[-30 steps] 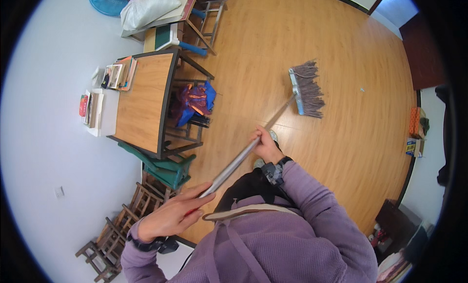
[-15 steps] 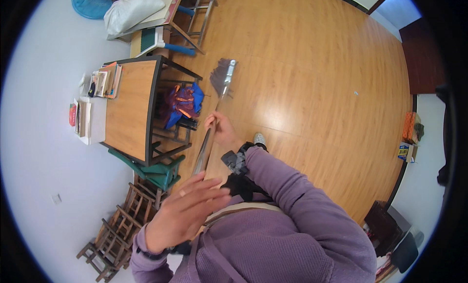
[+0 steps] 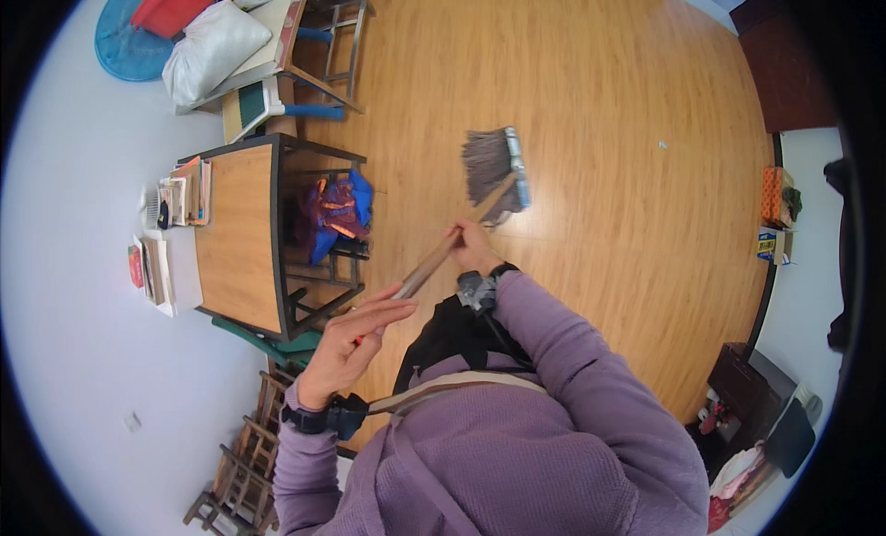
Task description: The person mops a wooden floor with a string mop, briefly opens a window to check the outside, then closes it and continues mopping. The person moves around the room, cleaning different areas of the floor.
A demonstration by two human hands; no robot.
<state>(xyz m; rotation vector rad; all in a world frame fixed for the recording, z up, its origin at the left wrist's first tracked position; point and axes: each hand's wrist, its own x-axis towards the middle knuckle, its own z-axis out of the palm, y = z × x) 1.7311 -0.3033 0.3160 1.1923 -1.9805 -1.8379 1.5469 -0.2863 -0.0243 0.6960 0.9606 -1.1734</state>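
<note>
A mop with grey-brown strands (image 3: 487, 160) and a pale metal-and-blue head bar (image 3: 518, 167) lies on the wooden floor ahead of me. Its long handle (image 3: 429, 267) slants back toward my left side. Partway down the handle, my right hand (image 3: 474, 247) is wrapped round it. My left hand (image 3: 349, 350) is at the handle's upper end, fingers fairly straight over the top and thumb beneath. A small red bit, seemingly the handle's tip, shows between them. Both wrists wear dark straps with devices.
On the left stands a wood-topped table (image 3: 235, 245) with books (image 3: 187, 190), blue and maroon cloth (image 3: 337, 213) beside it. Beyond it, another table holds a white sack (image 3: 217, 52). Wooden stools (image 3: 245, 471) are stacked at lower left. Boxes (image 3: 773, 199) line the right wall.
The mop head has swung right and a little nearer, and the handle slants more. My right hand has shifted right. My left hand has moved slightly up, its fingers closer to the handle.
</note>
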